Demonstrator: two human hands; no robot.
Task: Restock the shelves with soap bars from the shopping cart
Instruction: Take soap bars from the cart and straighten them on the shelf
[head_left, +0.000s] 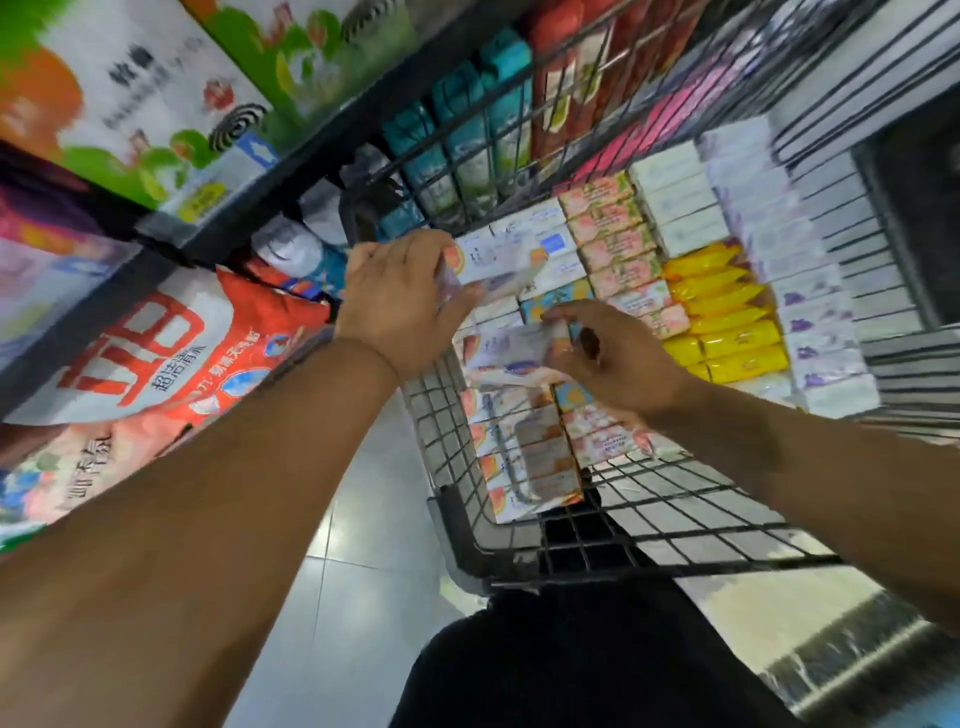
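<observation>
A black wire shopping cart (597, 551) stands in front of me, packed with rows of boxed soap bars. My left hand (400, 301) is over the cart's left side, closed on a white soap box with an orange mark (498, 262), blurred by motion. My right hand (618, 358) is just below it, fingers closed on another white soap box (511, 353). Both boxes are lifted slightly above the stacked rows. More white and orange soap boxes (524, 457) fill the cart's left column.
The cart also holds pink floral boxes (613, 244), yellow packs (727, 312), white and purple boxes (810, 312) and teal boxes (467, 135). Shelves on the left carry mosquito-coil boxes (135, 98) and red detergent bags (171, 348). A pale tiled floor (358, 566) lies below.
</observation>
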